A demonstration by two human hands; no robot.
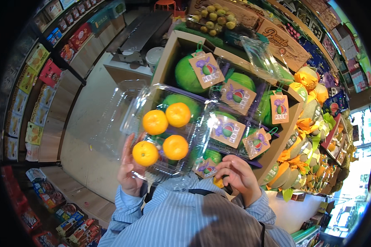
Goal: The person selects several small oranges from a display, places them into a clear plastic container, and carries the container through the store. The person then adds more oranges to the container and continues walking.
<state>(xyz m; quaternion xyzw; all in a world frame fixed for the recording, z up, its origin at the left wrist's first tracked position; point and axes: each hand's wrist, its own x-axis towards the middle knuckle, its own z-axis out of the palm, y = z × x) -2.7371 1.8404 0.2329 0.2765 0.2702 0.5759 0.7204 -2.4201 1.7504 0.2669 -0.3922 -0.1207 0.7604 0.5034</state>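
Observation:
My left hand [132,168] grips the left side of a clear plastic clamshell container [160,173]. Several oranges lie in it, one of them an orange [177,115] at the upper right of the group. The container's transparent lid stands unfolded beside it, over the watermelons. My right hand [236,173] is bent at the fingers, near the lower edge of the box; a small yellow-orange fruit [218,182] shows partly behind its fingertips, and its grip on it is hard to make out. Beneath the container is a cardboard box [269,163] with tagged green watermelons [185,74] between purple dividers.
Netted melons [289,176] with orange wrapping stand at the right. Behind the box are a clear pack of small round fruit [211,18], an empty clear container [261,55] and pomelo cartons [283,43]. Shelves of packaged goods [46,98] line the left; a white bucket [154,55] stands near a counter.

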